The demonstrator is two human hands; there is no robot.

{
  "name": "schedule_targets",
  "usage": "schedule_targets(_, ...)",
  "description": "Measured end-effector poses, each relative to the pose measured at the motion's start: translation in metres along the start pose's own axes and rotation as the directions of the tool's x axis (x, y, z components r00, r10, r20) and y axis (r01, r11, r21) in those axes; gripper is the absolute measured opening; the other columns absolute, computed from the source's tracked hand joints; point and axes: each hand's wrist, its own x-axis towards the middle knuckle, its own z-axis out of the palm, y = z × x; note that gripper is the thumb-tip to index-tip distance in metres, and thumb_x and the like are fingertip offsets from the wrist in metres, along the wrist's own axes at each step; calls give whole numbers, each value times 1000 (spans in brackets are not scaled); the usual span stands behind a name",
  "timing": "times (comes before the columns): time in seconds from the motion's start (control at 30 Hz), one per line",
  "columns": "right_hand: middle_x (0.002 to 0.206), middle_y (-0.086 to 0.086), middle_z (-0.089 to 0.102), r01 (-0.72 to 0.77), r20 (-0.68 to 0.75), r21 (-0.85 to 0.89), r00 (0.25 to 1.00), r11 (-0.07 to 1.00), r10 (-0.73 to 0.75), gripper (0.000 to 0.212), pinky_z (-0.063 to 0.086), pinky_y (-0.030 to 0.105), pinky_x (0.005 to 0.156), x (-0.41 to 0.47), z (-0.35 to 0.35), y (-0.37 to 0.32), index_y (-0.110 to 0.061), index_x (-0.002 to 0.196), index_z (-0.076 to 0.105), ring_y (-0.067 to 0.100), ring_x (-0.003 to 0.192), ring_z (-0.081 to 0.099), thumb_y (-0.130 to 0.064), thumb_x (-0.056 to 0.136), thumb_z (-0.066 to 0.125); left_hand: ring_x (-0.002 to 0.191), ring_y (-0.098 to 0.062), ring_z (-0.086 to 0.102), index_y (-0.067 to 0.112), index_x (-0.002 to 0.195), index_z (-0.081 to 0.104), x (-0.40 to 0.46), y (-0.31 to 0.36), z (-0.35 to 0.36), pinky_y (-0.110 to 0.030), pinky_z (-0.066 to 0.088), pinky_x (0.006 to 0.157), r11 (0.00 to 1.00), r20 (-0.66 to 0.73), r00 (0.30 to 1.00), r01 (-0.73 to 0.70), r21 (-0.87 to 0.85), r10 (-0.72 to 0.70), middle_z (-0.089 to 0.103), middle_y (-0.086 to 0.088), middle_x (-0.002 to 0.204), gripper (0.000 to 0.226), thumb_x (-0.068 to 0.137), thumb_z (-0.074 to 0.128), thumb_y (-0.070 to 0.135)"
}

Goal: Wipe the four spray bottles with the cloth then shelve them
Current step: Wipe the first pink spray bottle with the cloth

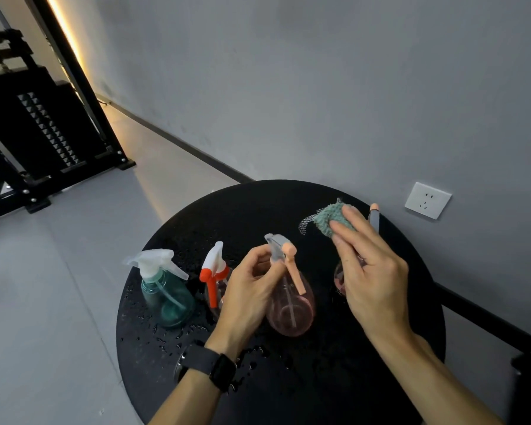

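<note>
Pink bottle [290,305]: my left hand [252,289] pinches its neck to steady it. My right hand [371,265] clutches the cloth [331,217], ready to wipe.

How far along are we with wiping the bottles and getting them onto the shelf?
Early on. All four bottles stand on the wet black table; none is shelved. In hand: the left hand pinches the neck of the pink bottle, and the right hand holds the green cloth over the fourth bottle, mostly hidden. The teal bottle and red-trigger bottle wait untouched. Which are wiped, I cannot tell.
</note>
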Motion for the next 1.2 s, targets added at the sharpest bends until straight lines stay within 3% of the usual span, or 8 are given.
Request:
schedule_targets(0.2, 129, 6, 60, -12, -12, -5, 1000, 1000, 12, 26, 41, 14, 104, 2, 0, -1, 1, 113, 69, 18, 125, 55, 1, 88, 63, 89, -11, 70, 25, 98, 64, -1, -7, 2, -29, 56, 80, 994, -146, 989, 30, 109, -14, 73, 9, 91, 12, 89, 71, 26)
schedule_targets(0.37, 130, -2, 59, -25, -11, 3, 1000, 1000, 25, 26, 48, 48, 101, -1, 2, 2, -4, 115, 68, 16, 127, 55, -4, 89, 63, 92, -8, 69, 24, 101, 58, 2, -13, 2, -42, 55, 92, 991, -234, 971, 68, 111, -40, 72, 6, 95, 21, 87, 71, 16)
schedule_targets(0.47, 131, -3, 58, -28, -7, 7, 1000, 1000, 28, 27, 49, 55, 97, -2, 3, 4, -5, 116, 67, 15, 127, 55, -7, 90, 62, 88, -2, 68, 25, 116, 51, 4, -15, 2, -32, 56, 89, 995, -245, 969, 50, 87, -27, 71, 5, 95, 41, 86, 75, 12)
schedule_targets(0.53, 131, -3, 59, -26, -10, 9, 1000, 1000, 26, 26, 49, 54, 98, -3, 4, 5, -5, 115, 68, 14, 127, 55, -10, 91, 61, 84, -8, 68, 30, 123, 48, 4, -16, 3, -29, 55, 82, 994, -228, 973, 39, 97, -16, 71, 3, 90, 49, 86, 75, 12)
schedule_targets(0.67, 129, -2, 59, 2, -6, -2, 1000, 1000, -2, 29, 50, 46, 100, -2, 6, 4, -3, 114, 69, 13, 125, 56, -17, 91, 57, 88, -11, 69, 33, 109, 58, 4, -19, 3, -37, 56, 82, 990, -222, 975, 40, 136, -8, 73, 4, 92, 30, 88, 75, 19)
schedule_targets(0.83, 131, -3, 59, -32, 14, 8, 999, 999, 32, 30, 49, 51, 99, -2, 6, 6, -7, 116, 68, 12, 127, 54, -20, 92, 56, 88, 0, 67, 32, 103, 60, 5, -20, 4, -25, 54, 81, 977, -227, 973, 18, 212, 31, 72, 7, 94, 23, 89, 73, 19)
schedule_targets(1.0, 129, 2, 61, 11, -3, 9, 1000, 1000, -11, 26, 51, 45, 99, -2, 7, 6, -4, 113, 70, 14, 126, 55, -16, 93, 58, 84, -4, 66, 30, 101, 60, 8, -23, 6, -17, 50, 72, 967, -234, 970, -8, 255, 70, 71, 5, 93, 21, 89, 73, 20)
schedule_targets(1.2, 132, 3, 60, -27, 26, 5, 999, 1000, 27, 27, 48, 35, 103, -3, 5, 4, -4, 115, 68, 12, 128, 53, -12, 91, 59, 93, 0, 65, 34, 104, 57, 10, -26, 6, -19, 49, 80, 956, -230, 970, -7, 294, 78, 69, 11, 99, 26, 88, 74, 24)
